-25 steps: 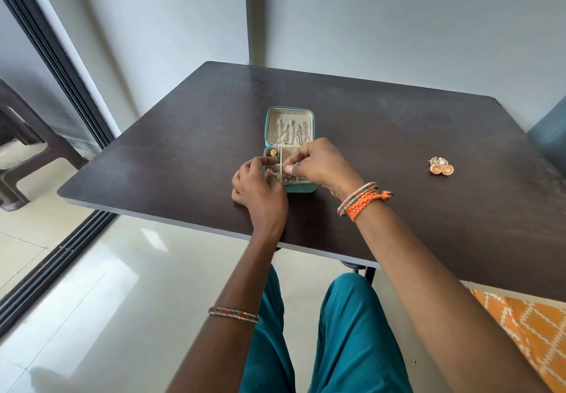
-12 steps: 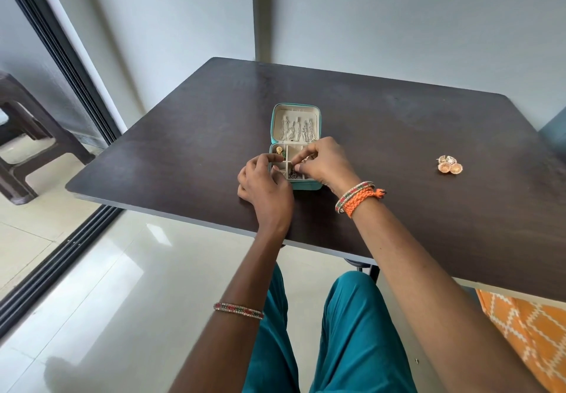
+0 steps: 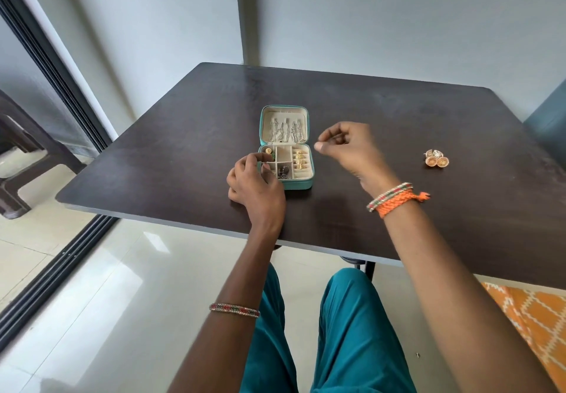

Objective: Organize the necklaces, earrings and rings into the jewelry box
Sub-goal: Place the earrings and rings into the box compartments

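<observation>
We note the left hand (image 3: 255, 183) gripping the open jewelry box (image 3: 301, 178) near the table's (image 3: 153, 160) front edge; right hand (image 3: 349, 147) hovers, loosely curled, holding nothing; earrings (image 3: 436, 159) lie rightward.

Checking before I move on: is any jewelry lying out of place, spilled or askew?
One thing: a small cluster of round gold earrings lies loose on the dark wooden table, well right of the open teal jewelry box, outside any compartment. Nothing looks spilled or damaged.
</observation>
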